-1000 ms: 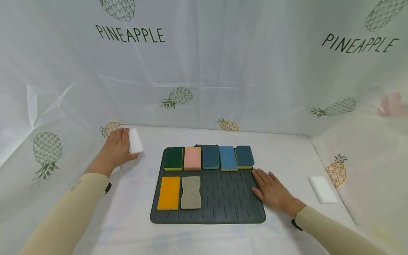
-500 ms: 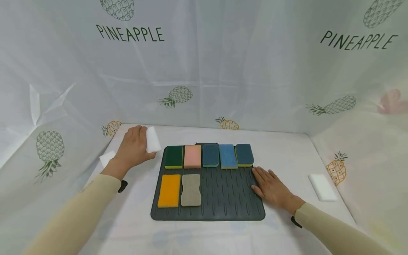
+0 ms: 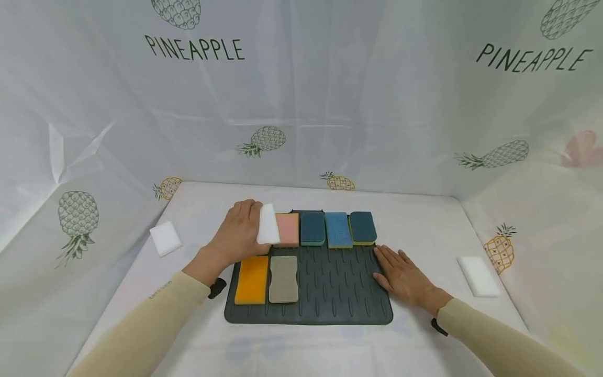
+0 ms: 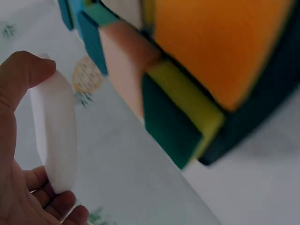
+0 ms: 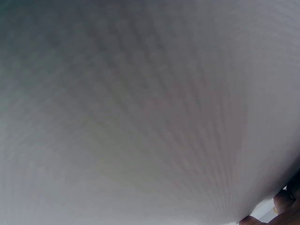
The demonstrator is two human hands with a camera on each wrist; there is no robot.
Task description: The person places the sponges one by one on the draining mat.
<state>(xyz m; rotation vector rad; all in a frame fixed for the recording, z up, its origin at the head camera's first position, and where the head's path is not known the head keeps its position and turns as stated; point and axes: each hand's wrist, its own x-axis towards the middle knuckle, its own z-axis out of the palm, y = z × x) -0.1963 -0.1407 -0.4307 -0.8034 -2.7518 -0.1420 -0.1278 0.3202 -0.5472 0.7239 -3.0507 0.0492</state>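
My left hand (image 3: 237, 233) grips a white sponge (image 3: 268, 225) between thumb and fingers, above the back left of a dark grey ridged mat (image 3: 339, 288). In the left wrist view the white sponge (image 4: 56, 126) is seen edge-on, apart from the sponges below. The hand hides the green scouring sponge (image 4: 168, 122) in the head view. Beside it in the back row lie a pink sponge (image 3: 288, 230), two dark blue sponges and a lighter blue sponge (image 3: 338, 230). An orange sponge (image 3: 252, 280) and a grey sponge (image 3: 283, 280) lie in front. My right hand (image 3: 405, 280) rests flat on the mat's right edge.
One more white sponge (image 3: 166, 239) lies on the white cloth at the left, and a white block (image 3: 478, 276) lies at the far right. Pineapple-printed sheeting (image 3: 377, 94) stands along the back and sides. The right wrist view shows mostly blurred pale cloth.
My left hand has carried the white sponge rightward from the left of the cloth to over the mat, uncovering another white sponge at the left. The right hand stays in place.
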